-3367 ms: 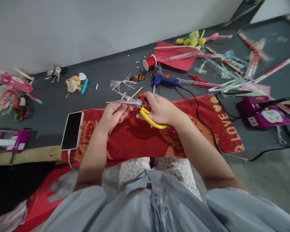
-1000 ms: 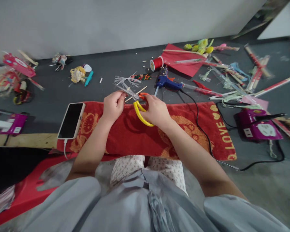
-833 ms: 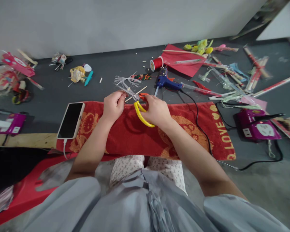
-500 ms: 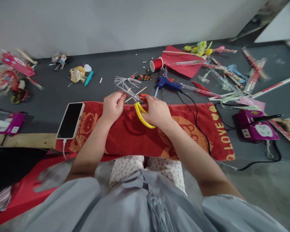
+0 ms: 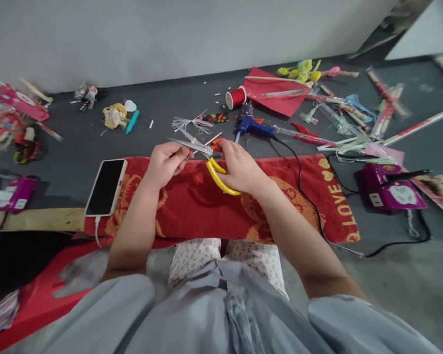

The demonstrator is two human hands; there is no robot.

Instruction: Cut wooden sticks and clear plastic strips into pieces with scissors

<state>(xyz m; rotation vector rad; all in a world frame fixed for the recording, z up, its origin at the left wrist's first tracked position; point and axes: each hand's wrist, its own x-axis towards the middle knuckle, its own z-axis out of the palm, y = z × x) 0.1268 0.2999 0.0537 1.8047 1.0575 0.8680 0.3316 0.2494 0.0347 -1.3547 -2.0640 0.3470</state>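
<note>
My right hand (image 5: 243,169) grips a pair of scissors (image 5: 223,184) by its yellow handles, over the back edge of a red towel. The blades point left and stand apart. An orange piece (image 5: 217,144) shows at my right fingertips; its kind is unclear. With thumb and fingers pinched together, my left hand (image 5: 164,164) is close by the blades. What it pinches is hidden behind the fingers. Thin wooden sticks (image 5: 214,139) lie just behind the scissors. Beyond them is a bundle of thin white strands (image 5: 192,123) beside a flowery strip (image 5: 214,118).
The red towel (image 5: 203,211) lies along the table front, with a charging phone (image 5: 106,188) at its left. A blue glue gun (image 5: 256,127), a red thread spool (image 5: 236,97) and red paper (image 5: 273,91) sit behind. A cable crosses the right side near a purple box (image 5: 391,189).
My left hand has shifted slightly left and its fingers have turned. The scissor blades now stand at a different angle, with the tips further left. My right hand still grips the handles.
</note>
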